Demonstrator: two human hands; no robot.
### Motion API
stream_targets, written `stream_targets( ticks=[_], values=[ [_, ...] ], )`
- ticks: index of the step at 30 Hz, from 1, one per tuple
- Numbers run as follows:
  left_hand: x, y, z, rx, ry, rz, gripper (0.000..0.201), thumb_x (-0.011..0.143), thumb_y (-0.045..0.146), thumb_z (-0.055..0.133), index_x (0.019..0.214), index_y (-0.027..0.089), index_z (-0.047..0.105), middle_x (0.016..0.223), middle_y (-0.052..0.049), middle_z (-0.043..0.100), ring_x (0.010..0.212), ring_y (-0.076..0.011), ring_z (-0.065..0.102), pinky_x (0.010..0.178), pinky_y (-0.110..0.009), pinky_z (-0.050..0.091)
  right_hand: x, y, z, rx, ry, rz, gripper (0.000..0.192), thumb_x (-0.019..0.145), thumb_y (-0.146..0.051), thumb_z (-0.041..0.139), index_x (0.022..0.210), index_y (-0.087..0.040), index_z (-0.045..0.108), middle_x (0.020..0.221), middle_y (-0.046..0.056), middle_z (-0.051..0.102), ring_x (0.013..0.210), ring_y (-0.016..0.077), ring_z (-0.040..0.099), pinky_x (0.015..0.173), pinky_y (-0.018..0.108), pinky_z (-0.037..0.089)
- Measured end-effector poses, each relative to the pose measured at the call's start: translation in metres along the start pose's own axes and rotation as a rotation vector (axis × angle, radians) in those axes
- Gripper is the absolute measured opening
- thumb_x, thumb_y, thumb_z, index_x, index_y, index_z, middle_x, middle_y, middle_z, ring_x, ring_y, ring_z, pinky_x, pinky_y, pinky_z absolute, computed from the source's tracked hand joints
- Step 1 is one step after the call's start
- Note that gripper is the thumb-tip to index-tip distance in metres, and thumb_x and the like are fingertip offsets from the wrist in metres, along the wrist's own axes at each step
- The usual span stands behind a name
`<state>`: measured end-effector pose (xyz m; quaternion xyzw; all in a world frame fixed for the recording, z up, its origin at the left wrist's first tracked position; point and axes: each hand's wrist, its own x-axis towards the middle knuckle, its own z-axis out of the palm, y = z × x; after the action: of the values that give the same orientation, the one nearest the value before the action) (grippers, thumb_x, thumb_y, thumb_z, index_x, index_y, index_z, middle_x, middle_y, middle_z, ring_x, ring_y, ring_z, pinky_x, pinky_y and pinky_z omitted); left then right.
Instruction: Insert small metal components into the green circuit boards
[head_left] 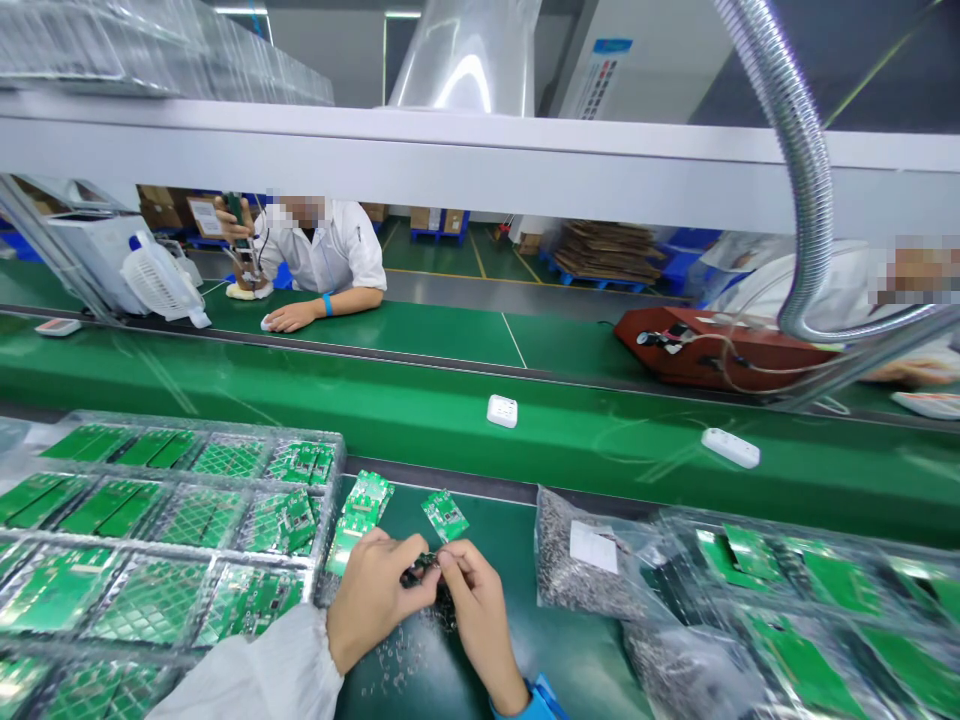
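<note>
Fingers of both hands pinched on small dark part, btwn clear tray w/ green PCBs & bag of components.

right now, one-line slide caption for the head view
Both hands, left hand and right hand, pinch a small dark part beside a tray of green circuit boards.

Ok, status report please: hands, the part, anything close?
Left hand and right hand pinch one small dark part. Loose circuit boards just beyond. Bag of small parts at right.
</note>
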<state>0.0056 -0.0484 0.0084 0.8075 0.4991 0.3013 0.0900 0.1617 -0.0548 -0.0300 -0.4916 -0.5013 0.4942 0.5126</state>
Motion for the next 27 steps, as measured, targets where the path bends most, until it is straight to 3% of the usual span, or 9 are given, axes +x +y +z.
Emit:
stream_targets(
  ticks=[5,8,12,15,22,27],
  values=[
    [-0.001,0.001,-0.001,-0.039,-0.032,-0.035,0.01,0.088,0.023,0.066,0.081,0.024,0.059,0.058,0.007,0.063,0.053,-0.0164,0.061,0.066,-0.03,0.042,0.0,0.002,-0.001,-0.026,0.007,-0.025,0.035,0.094,-0.051,0.062,0.077,-0.02,0.064,0.068,-0.001,0.06,0.064,0.0164,0.055,0.061,0.026,0.043],
    [0.004,-0.003,-0.007,-0.106,-0.019,-0.167,0.013,0.092,0.033,0.064,0.083,0.024,0.06,0.066,0.004,0.068,0.062,-0.0183,0.064,0.069,-0.03,0.044,-0.002,0.0,-0.003,-0.098,0.003,-0.052,0.033,0.099,-0.048,0.057,0.083,-0.021,0.067,0.071,0.001,0.065,0.067,0.0179,0.06,0.063,0.027,0.045],
    [0.013,-0.013,-0.012,-0.336,0.02,-0.398,0.021,0.094,0.043,0.061,0.086,0.023,0.057,0.075,0.002,0.072,0.071,-0.0189,0.068,0.072,-0.029,0.048,-0.005,-0.003,-0.005,-0.392,-0.082,-0.171,0.019,0.101,-0.036,0.058,0.093,-0.023,0.071,0.082,0.002,0.07,0.077,0.0205,0.062,0.072,0.031,0.047],
    [0.016,-0.019,-0.012,-0.472,0.033,-0.489,0.023,0.092,0.045,0.064,0.09,0.023,0.057,0.073,0.003,0.072,0.068,-0.0193,0.069,0.072,-0.029,0.05,-0.009,-0.002,-0.002,-0.592,-0.193,-0.293,0.011,0.099,-0.024,0.061,0.095,-0.025,0.071,0.093,0.003,0.07,0.09,0.0234,0.061,0.081,0.034,0.048],
    [0.017,-0.015,-0.01,-0.554,-0.006,-0.521,0.022,0.091,0.043,0.066,0.088,0.023,0.056,0.074,0.004,0.073,0.069,-0.0197,0.069,0.071,-0.03,0.048,-0.018,0.003,0.011,-0.939,-0.249,-0.365,0.025,0.096,-0.016,0.063,0.117,-0.028,0.069,0.095,0.006,0.061,0.09,0.027,0.057,0.075,0.039,0.051],
    [0.017,-0.013,-0.012,-0.547,-0.039,-0.511,0.021,0.09,0.041,0.066,0.087,0.023,0.056,0.074,0.003,0.074,0.072,-0.0209,0.07,0.071,-0.03,0.047,-0.019,0.01,0.02,-0.961,-0.223,-0.339,0.024,0.094,-0.011,0.063,0.109,-0.028,0.07,0.095,0.006,0.06,0.088,0.0273,0.057,0.073,0.039,0.051]
  ],
)
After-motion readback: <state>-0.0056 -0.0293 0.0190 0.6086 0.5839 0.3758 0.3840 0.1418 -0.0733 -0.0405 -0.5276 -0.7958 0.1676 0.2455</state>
